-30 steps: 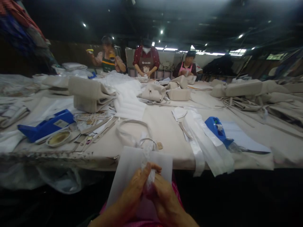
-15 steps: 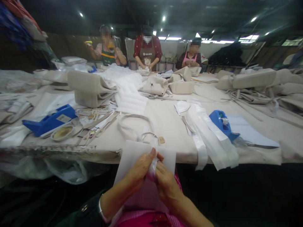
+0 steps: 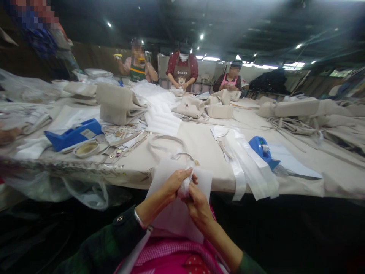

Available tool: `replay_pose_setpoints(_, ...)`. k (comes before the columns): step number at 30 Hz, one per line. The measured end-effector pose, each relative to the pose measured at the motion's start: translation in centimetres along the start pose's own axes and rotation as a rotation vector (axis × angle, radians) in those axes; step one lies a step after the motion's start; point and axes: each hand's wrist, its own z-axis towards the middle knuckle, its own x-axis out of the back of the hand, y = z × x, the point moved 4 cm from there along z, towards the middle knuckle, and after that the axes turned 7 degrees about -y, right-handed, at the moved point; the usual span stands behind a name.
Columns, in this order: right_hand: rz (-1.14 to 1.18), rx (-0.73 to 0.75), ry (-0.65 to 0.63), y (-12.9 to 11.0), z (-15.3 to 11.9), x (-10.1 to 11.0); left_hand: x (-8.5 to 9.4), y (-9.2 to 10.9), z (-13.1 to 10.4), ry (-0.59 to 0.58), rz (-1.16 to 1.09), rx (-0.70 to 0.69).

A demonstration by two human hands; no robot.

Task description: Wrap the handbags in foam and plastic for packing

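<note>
My left hand (image 3: 174,184) and my right hand (image 3: 197,203) meet just below the table's near edge, both pinching a small crumpled white wrapped piece (image 3: 184,186) between the fingertips. Under them a white sheet of thin foam or paper (image 3: 165,177) hangs from the table edge down over my lap. A beige strap with a metal ring (image 3: 171,146) lies on the table right behind the hands, and its end leads down toward the wrapped piece.
Blue tape dispensers sit at the left (image 3: 74,133) and right (image 3: 261,150). A round tin (image 3: 85,149), loose straps, white foam strips (image 3: 248,167) and beige bags (image 3: 118,104) cover the long table (image 3: 199,148). Three people (image 3: 183,70) work at the far side.
My hands rose slightly toward the table edge, still working the wrapped piece. The camera tipped down and shifted, showing more of my sleeves and lap.
</note>
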Motion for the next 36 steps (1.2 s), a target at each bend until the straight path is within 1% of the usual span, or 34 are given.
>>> replay_pose_setpoints(1,-0.062,0.058,-0.01,0.1,-0.4,-0.3,0.2,-0.1,0.0,-0.005,0.006,-0.013)
replay_pose_setpoints(2,-0.097,0.076,-0.012,0.2,-0.6,-0.5,0.4,-0.2,0.0,0.001,0.011,-0.028)
replay_pose_setpoints(3,-0.095,0.048,-0.004,0.3,-0.8,-0.7,0.5,-0.5,0.0,0.017,0.013,-0.041)
replay_pose_setpoints(4,-0.049,-0.019,0.01,0.3,-0.8,-0.8,0.6,-0.8,0.0,0.034,0.017,-0.051)
replay_pose_setpoints(7,0.223,-0.315,0.022,0.5,-0.4,-1.2,0.4,-1.6,-0.2,0.077,0.04,-0.073)
replay_pose_setpoints(8,0.301,-0.383,0.016,0.4,-0.2,-1.3,0.3,-1.7,-0.2,0.086,0.046,-0.076)
replay_pose_setpoints(9,0.35,-0.414,0.012,0.2,0.1,-1.4,0.2,-1.7,-0.3,0.092,0.049,-0.079)
replay_pose_setpoints(10,0.367,-0.409,0.016,0.1,0.4,-1.4,0.2,-1.7,-0.4,0.094,0.049,-0.083)
replay_pose_setpoints(12,0.33,-0.335,0.043,-0.2,0.6,-1.2,0.2,-1.4,-0.5,0.083,0.043,-0.096)
replay_pose_setpoints(15,0.175,-0.206,0.082,-0.2,0.3,-0.9,0.5,-0.9,-0.5,0.056,0.052,-0.127)
replay_pose_setpoints(18,0.074,-0.079,0.069,-0.1,-0.3,-0.8,0.7,-0.8,-0.1,0.036,0.105,-0.139)
replay_pose_setpoints(20,0.074,-0.039,0.05,0.2,-0.5,-0.6,0.8,-0.9,0.1,0.035,0.164,-0.147)
replay_pose_setpoints(22,0.104,-0.048,0.038,0.6,-0.5,-0.4,0.9,-0.6,0.0,0.056,0.253,-0.171)
replay_pose_setpoints(24,0.148,-0.069,0.033,1.1,-0.5,0.0,1.2,0.1,-0.5,0.103,0.354,-0.212)
replay_pose_setpoints(26,0.191,-0.095,0.035,1.6,-0.4,0.4,1.9,1.2,-1.5,0.154,0.521,-0.302)
replay_pose_setpoints(28,0.239,-0.126,0.034,2.2,-0.3,0.7,2.5,2.3,-2.6,0.183,0.855,-0.442)
replay_pose_setpoints(30,0.283,-0.157,0.024,2.6,-0.2,1.0,3.3,2.8,-3.5,0.194,1.281,-0.542)
replay_pose_setpoints(31,0.303,-0.173,0.014,2.8,-0.1,1.1,3.8,2.7,-3.8,0.202,1.461,-0.551)
replay_pose_setpoints(32,0.329,-0.19,0.004,2.9,0.0,1.1,4.5,2.6,-3.9,0.215,1.585,-0.531)
replay_pose_setpoints(34,0.389,-0.221,-0.017,3.0,0.2,1.1,5.7,2.1,-4.0,0.258,1.725,-0.468)
replay_pose_setpoints(36,0.44,-0.245,-0.031,2.8,0.4,1.1,6.4,1.6,-4.1,0.304,1.785,-0.424)
